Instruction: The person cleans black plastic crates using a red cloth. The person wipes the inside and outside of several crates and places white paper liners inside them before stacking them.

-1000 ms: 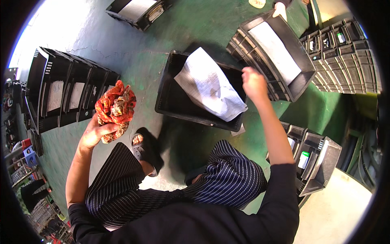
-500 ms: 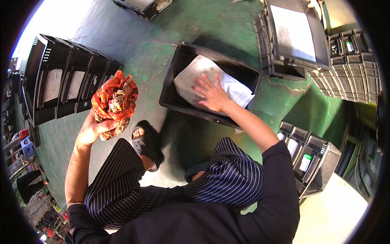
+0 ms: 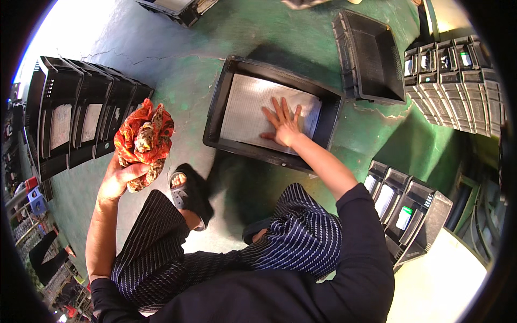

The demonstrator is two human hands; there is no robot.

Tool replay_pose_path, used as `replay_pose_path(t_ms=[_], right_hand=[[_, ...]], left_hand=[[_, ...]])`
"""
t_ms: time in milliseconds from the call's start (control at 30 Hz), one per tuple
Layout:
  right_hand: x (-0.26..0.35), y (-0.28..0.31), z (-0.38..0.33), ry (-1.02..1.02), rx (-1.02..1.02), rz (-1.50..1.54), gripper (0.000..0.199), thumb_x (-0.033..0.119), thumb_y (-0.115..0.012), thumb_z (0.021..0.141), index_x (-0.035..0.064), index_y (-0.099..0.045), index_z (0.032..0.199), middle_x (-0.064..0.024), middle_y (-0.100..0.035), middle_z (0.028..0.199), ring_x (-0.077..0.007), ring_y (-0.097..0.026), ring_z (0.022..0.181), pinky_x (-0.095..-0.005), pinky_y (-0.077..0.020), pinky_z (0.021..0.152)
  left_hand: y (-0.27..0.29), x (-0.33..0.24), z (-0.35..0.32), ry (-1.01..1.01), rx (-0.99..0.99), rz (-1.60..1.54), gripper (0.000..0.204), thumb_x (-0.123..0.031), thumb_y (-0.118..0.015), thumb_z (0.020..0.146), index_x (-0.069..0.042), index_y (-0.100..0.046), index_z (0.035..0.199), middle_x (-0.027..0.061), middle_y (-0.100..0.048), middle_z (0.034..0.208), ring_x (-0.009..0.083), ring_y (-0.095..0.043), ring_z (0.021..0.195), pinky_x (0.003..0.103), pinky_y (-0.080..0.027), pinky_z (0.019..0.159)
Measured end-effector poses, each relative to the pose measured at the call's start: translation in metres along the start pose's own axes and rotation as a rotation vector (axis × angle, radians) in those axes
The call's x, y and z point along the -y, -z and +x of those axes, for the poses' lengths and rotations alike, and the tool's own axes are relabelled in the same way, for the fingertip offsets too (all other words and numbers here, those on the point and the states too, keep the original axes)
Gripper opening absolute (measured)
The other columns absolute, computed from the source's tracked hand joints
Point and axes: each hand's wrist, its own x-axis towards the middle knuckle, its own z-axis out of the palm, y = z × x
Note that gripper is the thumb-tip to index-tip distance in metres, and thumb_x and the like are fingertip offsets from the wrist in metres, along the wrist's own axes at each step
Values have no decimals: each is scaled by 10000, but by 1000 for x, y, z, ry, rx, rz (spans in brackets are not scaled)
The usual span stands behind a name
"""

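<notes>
My left hand [image 3: 114, 178] is closed around a crumpled red-orange patterned cloth [image 3: 143, 134], held up left of my knee. My right hand [image 3: 284, 125] has its fingers spread and its palm down on a pale, finely ribbed sheet [image 3: 249, 110]. That sheet lies flat in the bottom of a black plastic crate [image 3: 214, 125], which sits on the floor in front of my feet. Part of the sheet is hidden under the hand, and its right side shines in the light.
Another black crate [image 3: 377, 56] stands beyond at the right. Stacked black crates [image 3: 81, 116] rise at the left, grey-black ones [image 3: 452, 86] at the far right. More labelled crates [image 3: 404, 207] sit near my right elbow. The green floor [image 3: 177, 40] is cracked.
The sheet has gone from bent up and askew to flat in the crate, with my right hand still spread on it. The upper-right crate holding a white sheet has left its stack.
</notes>
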Motion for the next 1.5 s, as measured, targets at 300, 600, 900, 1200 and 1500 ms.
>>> replay_pose_path(t_ms=[300,600,900,1200,1500], right_hand=[[-34,5,-10,-61,-40,43,897,639,-540,768,274,-107,1463,-64,110,1526,-306,150,1391,-695,0,1018],[-145,-18,-96,-449,-723,927,709,330,-653,781,-62,-377,1303,-243,-355,1388,-334,-339,1290,-367,-238,1071],[-62,152,-106,-465,-558,1265,442,160,-639,754,-23,-510,1135,-124,-600,1011,-216,-594,845,-320,-477,705],[88,368,-123,-229,-338,1528,296,284,-647,793,59,-571,969,-41,-654,810,-141,-621,556,-222,-475,439],[186,393,-95,-10,-37,1422,436,290,-597,842,16,-495,1165,-98,-618,1075,-215,-640,912,-365,-560,730]], left_hand=[[-17,-4,14,-37,42,60,776,-129,-764,668,8,-370,1322,86,-522,1239,206,-487,1138,342,-350,1006],[37,1,-57,-63,3,-138,757,-224,-745,712,24,-375,1324,121,-522,1255,211,-494,1143,355,-363,1007],[116,35,-147,-576,-90,-777,1035,-721,-546,708,-82,-189,1440,205,-250,1453,388,-374,1265,508,-380,1002],[131,27,-193,-476,-358,-473,453,-285,-608,825,49,-522,1119,137,-627,1039,212,-620,920,350,-498,845],[135,39,-216,-483,-388,-174,459,-191,-649,814,-33,-431,1185,63,-569,1074,130,-531,1005,293,-422,897]])
